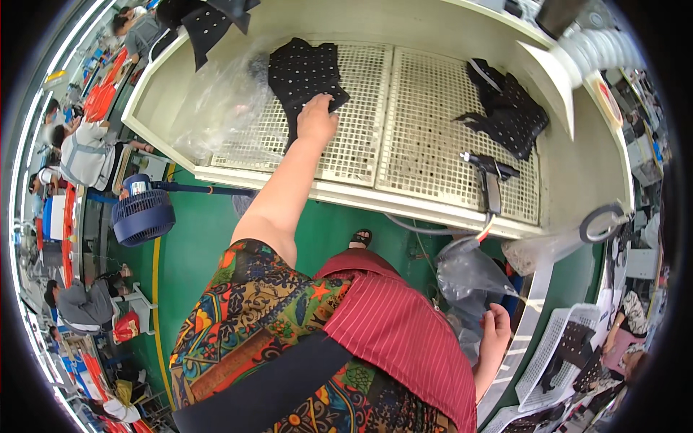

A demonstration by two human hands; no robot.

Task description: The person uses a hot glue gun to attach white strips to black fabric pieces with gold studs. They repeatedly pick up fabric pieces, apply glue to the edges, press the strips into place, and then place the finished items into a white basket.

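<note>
My left hand (pixel 317 121) reaches into the pale tray-like bench and has its fingers on the lower right edge of a black fabric piece with white dots (pixel 303 72). The fingers are bent together at that edge; their tips are partly hidden. The piece lies on the grid, beside a clear plastic bag (pixel 227 108). My right hand (pixel 494 333) hangs low at my right side, its fingers loosely bent and apart, with nothing visible in them. Close to it hangs another clear plastic bag (pixel 469 274).
A gun-shaped tool (pixel 491 180) with a hose and a second black dotted piece (pixel 509 108) lie on the right grid. A ribbed duct (pixel 599 54) hangs above. A blue fan (pixel 143 209) stands left; white baskets (pixel 552 361) sit right. Other people work around.
</note>
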